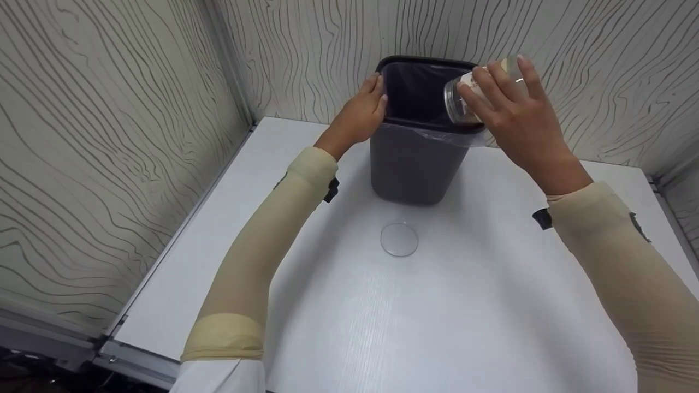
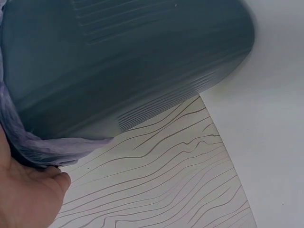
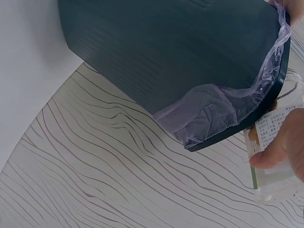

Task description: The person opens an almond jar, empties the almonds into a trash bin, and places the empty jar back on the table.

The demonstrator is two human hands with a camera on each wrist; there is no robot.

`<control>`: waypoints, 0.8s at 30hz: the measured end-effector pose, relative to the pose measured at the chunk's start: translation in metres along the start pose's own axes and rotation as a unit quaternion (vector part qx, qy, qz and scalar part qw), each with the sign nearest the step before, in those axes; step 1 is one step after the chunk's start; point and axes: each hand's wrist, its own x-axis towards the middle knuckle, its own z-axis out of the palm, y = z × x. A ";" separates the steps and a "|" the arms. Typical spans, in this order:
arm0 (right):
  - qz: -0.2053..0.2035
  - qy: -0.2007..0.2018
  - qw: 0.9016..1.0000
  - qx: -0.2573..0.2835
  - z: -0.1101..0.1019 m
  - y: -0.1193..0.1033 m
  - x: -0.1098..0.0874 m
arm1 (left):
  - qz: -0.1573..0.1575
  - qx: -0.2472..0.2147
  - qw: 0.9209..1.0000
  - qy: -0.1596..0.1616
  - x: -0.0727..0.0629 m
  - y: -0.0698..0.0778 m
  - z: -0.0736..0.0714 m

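Note:
A dark grey trash bin [image 1: 415, 164] with a thin plastic liner [image 1: 445, 136] folded over its rim stands on the white table. My left hand [image 1: 357, 114] grips the bin's left rim, fingers over the edge and liner. Across the opening, my right hand [image 1: 516, 117] holds a clear jar [image 1: 454, 103] tipped on its side, its mouth turned into the bin. A printed label [image 3: 273, 126] wraps the jar, and some brown bits [image 3: 253, 135] show inside it. On the table in front of the bin lies a clear round lid [image 1: 400, 239].
Wood-grain patterned walls [image 1: 322, 49] stand behind the bin and along the left. The white table [image 1: 349, 327] reaches toward me, with a metal frame [image 1: 136, 357] along its front left edge.

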 end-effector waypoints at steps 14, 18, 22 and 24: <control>-0.008 0.001 1.000 -0.015 -0.001 0.002 -0.002 | 0.012 0.008 1.000 0.010 0.002 0.002 0.002; -0.011 -0.011 1.000 -0.023 -0.002 0.002 -0.001 | 0.010 0.011 1.000 0.011 0.003 0.002 0.002; -0.009 -0.008 1.000 -0.015 -0.002 0.001 0.001 | 0.003 0.007 1.000 0.001 0.002 0.002 0.001; -0.007 -0.009 1.000 -0.011 -0.002 0.001 0.002 | 0.001 0.004 1.000 -0.004 0.002 0.001 0.000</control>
